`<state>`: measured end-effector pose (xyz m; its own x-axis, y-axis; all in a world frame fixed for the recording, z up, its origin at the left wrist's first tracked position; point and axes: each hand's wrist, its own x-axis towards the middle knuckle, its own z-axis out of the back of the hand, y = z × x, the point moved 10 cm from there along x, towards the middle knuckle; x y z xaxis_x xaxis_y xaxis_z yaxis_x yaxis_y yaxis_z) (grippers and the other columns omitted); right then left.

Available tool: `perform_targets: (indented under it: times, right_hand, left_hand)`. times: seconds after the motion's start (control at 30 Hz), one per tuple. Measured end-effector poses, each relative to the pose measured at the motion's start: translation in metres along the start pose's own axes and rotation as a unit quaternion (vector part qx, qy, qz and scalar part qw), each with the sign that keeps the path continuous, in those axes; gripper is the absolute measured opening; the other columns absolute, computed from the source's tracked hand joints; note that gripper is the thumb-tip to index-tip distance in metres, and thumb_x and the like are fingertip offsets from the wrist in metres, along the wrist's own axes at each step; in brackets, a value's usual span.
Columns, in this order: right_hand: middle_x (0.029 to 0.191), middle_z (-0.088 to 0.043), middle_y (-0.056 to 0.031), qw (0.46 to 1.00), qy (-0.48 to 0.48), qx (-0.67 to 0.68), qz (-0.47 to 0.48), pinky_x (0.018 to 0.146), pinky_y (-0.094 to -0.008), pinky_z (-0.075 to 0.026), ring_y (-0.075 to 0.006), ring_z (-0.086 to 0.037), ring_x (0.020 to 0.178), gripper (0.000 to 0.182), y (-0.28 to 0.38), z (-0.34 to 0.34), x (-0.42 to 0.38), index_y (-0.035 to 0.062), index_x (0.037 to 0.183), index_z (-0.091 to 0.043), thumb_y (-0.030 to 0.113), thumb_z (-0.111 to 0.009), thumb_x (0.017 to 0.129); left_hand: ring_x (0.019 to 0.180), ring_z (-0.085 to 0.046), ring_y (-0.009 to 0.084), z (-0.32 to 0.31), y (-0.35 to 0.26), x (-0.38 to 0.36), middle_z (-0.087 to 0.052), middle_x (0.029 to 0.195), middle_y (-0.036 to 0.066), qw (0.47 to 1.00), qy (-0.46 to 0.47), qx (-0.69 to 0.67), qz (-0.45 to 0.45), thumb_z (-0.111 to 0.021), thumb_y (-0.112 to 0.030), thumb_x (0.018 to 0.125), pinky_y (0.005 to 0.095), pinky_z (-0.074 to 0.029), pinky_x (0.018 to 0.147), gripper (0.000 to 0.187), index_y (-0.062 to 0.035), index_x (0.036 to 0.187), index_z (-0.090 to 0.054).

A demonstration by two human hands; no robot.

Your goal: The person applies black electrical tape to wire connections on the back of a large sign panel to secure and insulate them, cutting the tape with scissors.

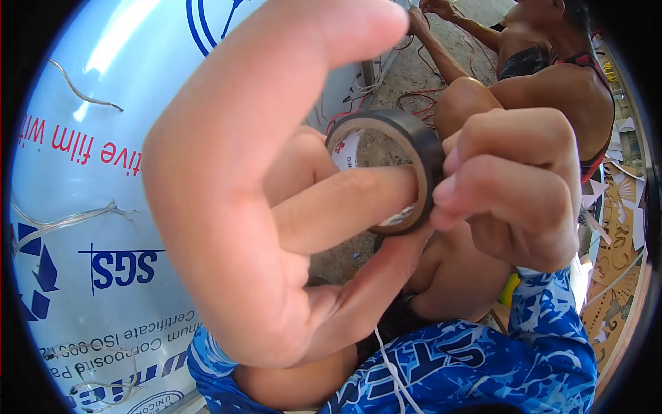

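Observation:
A roll of black electrical tape (431, 155) with a brown cardboard core is held up close to the camera. My left hand (221, 200) grips it, one finger pushed through the core and the thumb against the lower outside. Its index finger arches above, away from the roll. My right hand (520, 183) is closed, with curled fingertips pressed to the roll's right outer side. Its thumb is mostly hidden, and I cannot make out a loose tape end.
A large film-covered panel (103, 179) with printed lettering fills the left, with thin wires (76, 221) poking out. Another person (552, 90) crouches at upper right near red wires (420, 103) on the ground. Cut scraps (620, 228) lie at right.

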<state>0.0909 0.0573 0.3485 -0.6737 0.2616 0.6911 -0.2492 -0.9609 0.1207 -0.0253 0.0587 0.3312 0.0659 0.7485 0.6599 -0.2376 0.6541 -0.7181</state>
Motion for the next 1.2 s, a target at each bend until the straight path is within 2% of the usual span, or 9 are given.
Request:
perform_targets:
  times: [0.13, 0.3, 0.53, 0.63, 0.7, 0.77, 0.87, 1.03, 1.2]
  right_hand:
    - [0.092, -0.059, -0.0166, 0.994, 0.053, -0.059, -0.071, 0.061, -0.0235, -0.048, -0.015, -0.057, 0.071, 0.013, -0.003, -0.004, 0.001, -0.0004, 0.094, -0.059, 0.001, -0.07, 0.087]
    - [0.08, -0.06, -0.015, 0.973, -0.177, -0.138, 0.061, 0.051, -0.0263, -0.038, -0.0168, -0.051, 0.066, 0.013, 0.006, 0.005, -0.01, -0.0034, 0.079, -0.06, 0.004, -0.071, 0.079]
    - [0.077, -0.058, -0.0153, 0.974, -0.194, -0.107, 0.043, 0.05, -0.0276, -0.036, -0.018, -0.048, 0.062, 0.015, -0.001, 0.006, -0.003, -0.0056, 0.079, -0.057, 0.004, -0.068, 0.076]
    - [0.081, -0.057, -0.0154, 0.989, -0.045, -0.029, 0.138, 0.052, -0.0273, -0.043, -0.0179, -0.052, 0.064, 0.018, 0.005, -0.01, -0.004, -0.0061, 0.087, -0.056, 0.003, -0.07, 0.08]
    - [0.089, -0.056, -0.0165, 0.971, -0.234, 0.046, -0.03, 0.058, -0.0273, -0.051, -0.0173, -0.056, 0.065, 0.019, -0.012, 0.01, -0.02, -0.0063, 0.092, -0.055, 0.002, -0.071, 0.085]
    - [0.094, -0.055, -0.0182, 0.974, -0.2, 0.089, -0.052, 0.063, -0.027, -0.054, -0.0165, -0.058, 0.066, 0.018, -0.019, 0.026, -0.02, -0.0057, 0.092, -0.057, 0.003, -0.072, 0.087]
    - [0.096, -0.054, -0.0197, 0.999, -0.04, 0.02, -0.005, 0.058, -0.0269, -0.05, -0.0167, -0.056, 0.064, 0.018, -0.013, 0.003, -0.008, -0.0068, 0.095, -0.058, 0.001, -0.071, 0.086]
    - [0.087, -0.058, -0.0217, 0.989, -0.115, 0.012, 0.096, 0.047, -0.0278, -0.037, -0.017, -0.049, 0.056, 0.014, -0.005, 0.002, -0.01, -0.0086, 0.09, -0.061, -0.002, -0.068, 0.08]
    - [0.078, -0.06, -0.0206, 0.975, -0.195, -0.053, 0.094, 0.047, -0.0267, -0.037, -0.017, -0.047, 0.054, 0.015, -0.005, 0.0, -0.019, -0.0078, 0.083, -0.061, 0.005, -0.066, 0.078]
  left_hand:
    - [0.066, -0.063, 0.0172, -0.002, 0.001, -0.003, -0.033, 0.15, 0.023, 1.0, -0.002, 0.01, -0.004, -0.077, 0.019, 0.055, 0.0339, -0.053, 0.083, 0.04, 0.0106, 0.093, -0.067]
    - [0.067, -0.063, 0.0174, -0.003, 0.004, -0.008, -0.033, 0.15, 0.023, 1.0, -0.002, 0.023, -0.01, -0.077, 0.019, 0.055, 0.034, -0.053, 0.083, 0.042, 0.0107, 0.094, -0.066]
    - [0.067, -0.063, 0.0176, -0.004, 0.005, -0.009, -0.033, 0.15, 0.023, 0.999, 0.0, 0.038, -0.027, -0.077, 0.019, 0.054, 0.0343, -0.053, 0.084, 0.044, 0.0109, 0.096, -0.066]
    - [0.067, -0.063, 0.0177, -0.004, -0.001, -0.004, -0.033, 0.15, 0.023, 0.998, -0.005, 0.05, -0.038, -0.077, 0.019, 0.054, 0.0343, -0.053, 0.084, 0.045, 0.0109, 0.097, -0.066]
    - [0.069, -0.064, 0.0183, -0.002, 0.0, 0.004, -0.033, 0.15, 0.023, 0.998, -0.048, -0.013, 0.034, -0.076, 0.02, 0.055, 0.0329, -0.053, 0.084, 0.043, 0.0113, 0.096, -0.066]
    - [0.069, -0.063, 0.0181, -0.001, 0.001, 0.005, -0.033, 0.15, 0.023, 1.0, -0.01, 0.009, 0.003, -0.076, 0.02, 0.056, 0.0322, -0.053, 0.083, 0.039, 0.0112, 0.092, -0.067]
    - [0.068, -0.063, 0.0178, -0.001, 0.003, 0.0, -0.033, 0.151, 0.022, 0.998, 0.019, 0.038, -0.05, -0.077, 0.019, 0.057, 0.0307, -0.052, 0.081, 0.031, 0.0112, 0.086, -0.068]
    - [0.068, -0.063, 0.0176, 0.0, 0.004, -0.005, -0.033, 0.152, 0.022, 0.998, 0.004, 0.046, -0.053, -0.077, 0.019, 0.058, 0.0298, -0.052, 0.08, 0.029, 0.0112, 0.084, -0.068]
    - [0.067, -0.063, 0.0176, -0.001, 0.015, -0.014, -0.033, 0.152, 0.022, 0.999, 0.003, 0.037, -0.008, -0.078, 0.019, 0.057, 0.0296, -0.051, 0.08, 0.029, 0.011, 0.084, -0.069]
